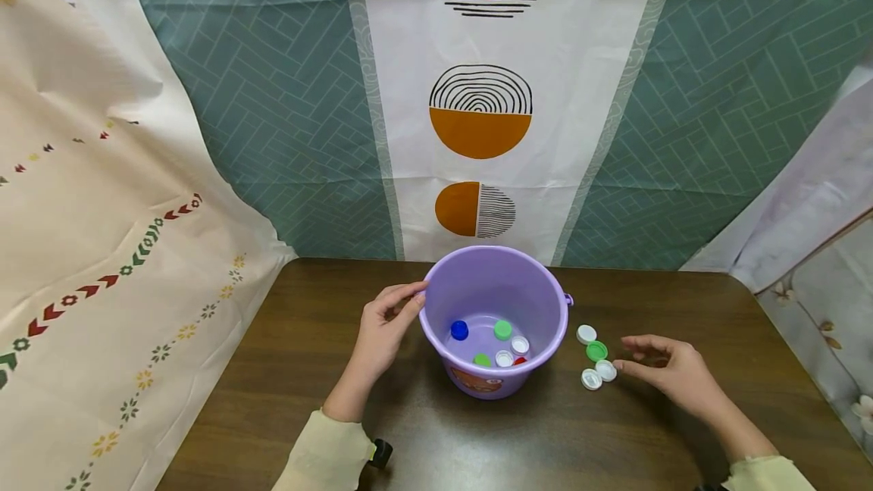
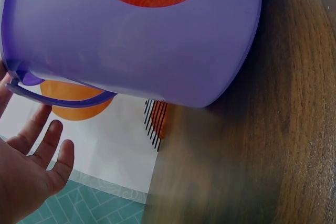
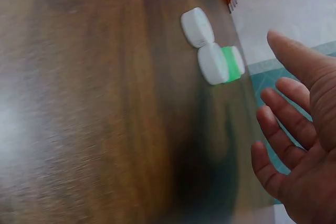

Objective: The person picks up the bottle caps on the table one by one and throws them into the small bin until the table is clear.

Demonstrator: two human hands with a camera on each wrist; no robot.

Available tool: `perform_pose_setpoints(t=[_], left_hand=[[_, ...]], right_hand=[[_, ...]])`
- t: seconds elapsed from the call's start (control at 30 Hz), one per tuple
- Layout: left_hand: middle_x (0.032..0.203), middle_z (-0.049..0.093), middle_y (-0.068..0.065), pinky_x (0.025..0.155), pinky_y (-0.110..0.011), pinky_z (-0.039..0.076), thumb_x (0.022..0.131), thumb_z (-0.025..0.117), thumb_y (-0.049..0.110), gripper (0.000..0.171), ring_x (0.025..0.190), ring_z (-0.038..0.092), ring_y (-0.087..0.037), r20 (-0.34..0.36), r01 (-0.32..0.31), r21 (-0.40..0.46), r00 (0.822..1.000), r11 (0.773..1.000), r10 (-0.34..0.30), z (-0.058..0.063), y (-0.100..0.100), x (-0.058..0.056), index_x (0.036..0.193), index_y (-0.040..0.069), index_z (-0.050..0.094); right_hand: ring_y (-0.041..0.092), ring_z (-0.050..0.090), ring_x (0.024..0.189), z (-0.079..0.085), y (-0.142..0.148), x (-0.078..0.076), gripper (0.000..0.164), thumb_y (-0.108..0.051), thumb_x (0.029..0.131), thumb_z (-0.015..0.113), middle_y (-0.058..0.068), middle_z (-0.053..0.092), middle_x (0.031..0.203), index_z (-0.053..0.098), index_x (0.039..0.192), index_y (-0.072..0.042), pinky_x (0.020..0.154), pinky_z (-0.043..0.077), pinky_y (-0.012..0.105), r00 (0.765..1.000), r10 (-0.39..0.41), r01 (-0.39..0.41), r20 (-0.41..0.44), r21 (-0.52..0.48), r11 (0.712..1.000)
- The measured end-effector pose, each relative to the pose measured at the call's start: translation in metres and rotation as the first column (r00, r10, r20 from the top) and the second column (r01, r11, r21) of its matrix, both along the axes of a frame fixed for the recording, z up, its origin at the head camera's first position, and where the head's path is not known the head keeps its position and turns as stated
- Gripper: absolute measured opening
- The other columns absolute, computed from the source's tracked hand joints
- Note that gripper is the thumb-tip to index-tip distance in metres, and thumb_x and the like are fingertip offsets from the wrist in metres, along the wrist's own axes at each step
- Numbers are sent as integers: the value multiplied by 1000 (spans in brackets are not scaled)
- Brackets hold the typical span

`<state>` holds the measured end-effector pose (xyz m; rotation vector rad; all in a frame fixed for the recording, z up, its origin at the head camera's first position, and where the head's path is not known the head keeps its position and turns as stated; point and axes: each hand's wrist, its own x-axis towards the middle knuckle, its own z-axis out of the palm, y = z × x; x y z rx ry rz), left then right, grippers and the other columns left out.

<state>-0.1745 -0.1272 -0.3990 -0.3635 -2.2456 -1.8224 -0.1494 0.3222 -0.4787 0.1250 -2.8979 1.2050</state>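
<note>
A purple bucket (image 1: 491, 252) stands upright on the table, with blue, green, white and red bottle caps inside; a blue cap (image 1: 460, 330) lies toward its left. My left hand (image 1: 382, 328) pinches the bucket's left rim between thumb and fingers. In the left wrist view, its other fingers spread below the bucket handle (image 2: 68, 100). To the right of the bucket lie three white caps and one green cap (image 1: 596, 351) in a cluster. My right hand (image 1: 675, 377) hovers just right of them, its fingers loosely bent and holding nothing, thumb tip close by a white cap (image 1: 605, 370).
The brown wooden table (image 1: 477, 445) ends at a patterned cloth backdrop (image 1: 300, 135) behind the bucket. A cream cloth (image 1: 102, 248) hangs along the left side, and a pale floral cloth (image 1: 825, 324) borders the right edge.
</note>
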Motion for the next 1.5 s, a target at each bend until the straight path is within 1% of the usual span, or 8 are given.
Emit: perform_pose_setpoints(t=[0.1,0.23,0.47,0.67,0.9,1.17,1.37,1.5], left_hand=[[110,66,-10,65,-24,44,88,65,16,26,91,55,-9,0,-4,-1,1000,1000,4,0,0,0,113,7,68],[110,66,-9,65,-21,44,88,65,16,26,92,56,-9,-4,-4,3,1000,1000,4,-1,0,0,112,7,68],[110,66,-10,66,-23,45,88,65,16,26,94,56,-9,-11,0,13,1000,1000,0,-3,0,0,112,7,68],[110,66,-11,65,-25,44,88,65,15,26,92,55,-8,-6,7,14,1000,1000,-7,-3,-2,1,112,6,68],[111,66,-10,66,-22,44,89,64,16,26,93,55,-9,2,14,9,1000,1000,-14,-2,-4,3,113,7,68],[111,66,-9,67,-22,44,89,64,16,26,94,55,-10,-10,19,11,1000,1000,-19,-2,-4,3,112,7,68],[110,66,-8,65,-21,43,89,64,16,25,91,55,-9,-8,18,11,1000,1000,-18,-2,-4,3,112,7,68],[110,66,-9,66,-23,44,89,64,16,26,92,54,-9,-9,16,10,1000,1000,-16,-2,-4,4,112,6,68]], right_hand=[[8,62,90,-6,2,5,51,-43,72,77,4,69,110,66,112,-14,72,51,20,1000,15,-15,14,4,1000],[6,59,89,-11,4,8,55,-45,67,80,2,70,106,67,112,-17,71,49,20,1000,24,-24,20,47,999],[8,58,92,-17,3,9,60,-49,61,83,-3,69,107,67,112,-22,74,47,22,998,42,-47,47,119,992],[11,59,91,-19,-3,11,62,-51,56,84,-5,69,106,68,110,-24,75,47,23,999,43,-47,24,174,984],[9,57,88,-22,-8,12,57,-50,57,84,-6,68,102,70,105,-24,72,47,23,999,39,-34,-20,214,976],[7,54,83,-26,-11,11,43,-52,61,82,-11,65,92,72,95,-27,69,44,24,996,15,6,-89,233,973],[8,52,81,-28,-12,9,39,-54,63,80,-12,64,90,72,92,-29,68,43,24,994,20,6,-108,237,971],[9,53,81,-29,-15,8,38,-53,64,80,-11,63,91,73,92,-28,68,44,24,993,27,2,-119,241,971]])
